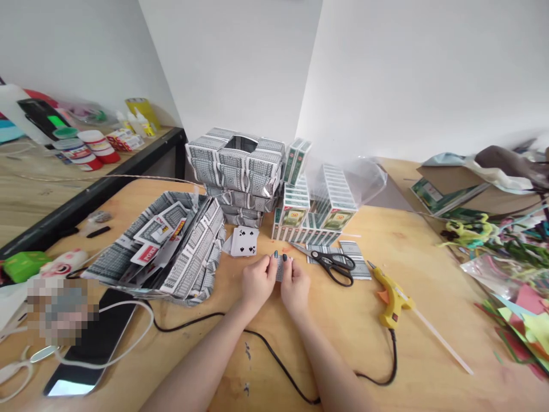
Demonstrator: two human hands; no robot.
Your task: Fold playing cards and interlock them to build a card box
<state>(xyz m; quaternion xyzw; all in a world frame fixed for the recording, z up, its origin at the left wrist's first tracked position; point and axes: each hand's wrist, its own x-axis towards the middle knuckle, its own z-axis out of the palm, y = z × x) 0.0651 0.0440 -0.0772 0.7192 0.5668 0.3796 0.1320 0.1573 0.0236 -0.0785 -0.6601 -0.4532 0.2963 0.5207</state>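
Note:
Side by side over the table, my left hand [258,280] and my right hand [295,284] pinch a grey-backed playing card [280,268] between them, thumbs uppermost. Most of the card is hidden by my fingers. Just beyond my left hand lies a small stack of playing cards [245,241], a spade card face up on top. Black-handled scissors [332,263] rest to the right of my right hand, partly over several face-down cards [353,257]. A yellow glue gun [392,294] with a glue stick in its back lies farther right.
At left stands a box made of folded cards [193,257], holding loose cards. Behind are stacked card-built boxes [235,166] and rows of boxed card decks [306,232]. A phone [92,343] and black cable [274,352] lie nearer. Paper scraps [529,320] sit far right.

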